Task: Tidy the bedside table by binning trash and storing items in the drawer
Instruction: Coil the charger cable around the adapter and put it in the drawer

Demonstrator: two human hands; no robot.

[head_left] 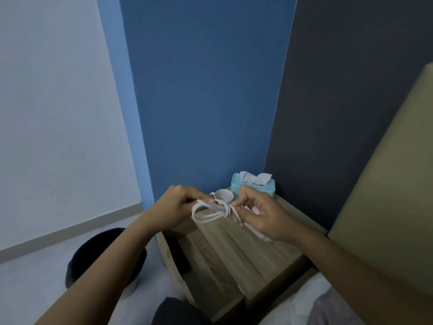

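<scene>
Together, the left hand [178,202] and right hand [260,212] pinch a looped white cord [208,213] in their fingers above the light wooden bedside table [234,254], near a teal tissue box [236,182].

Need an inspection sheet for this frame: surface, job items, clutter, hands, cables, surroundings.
Surface: wooden bedside table, top mostly bare; the drawer looks partly open on the left, its contents unclear.
Job items: white cable, looped into a bundle, held above the table.
Clutter: white cup behind the hands; teal tissue box at the back corner, a tissue sticking out.
Hands: left hand grips the loops; right hand pinches the bundle's other end, apparently winding it.
Cables: only the held one.
Surroundings: blue wall behind, tan headboard on the right, dark round object on the floor at left.
</scene>
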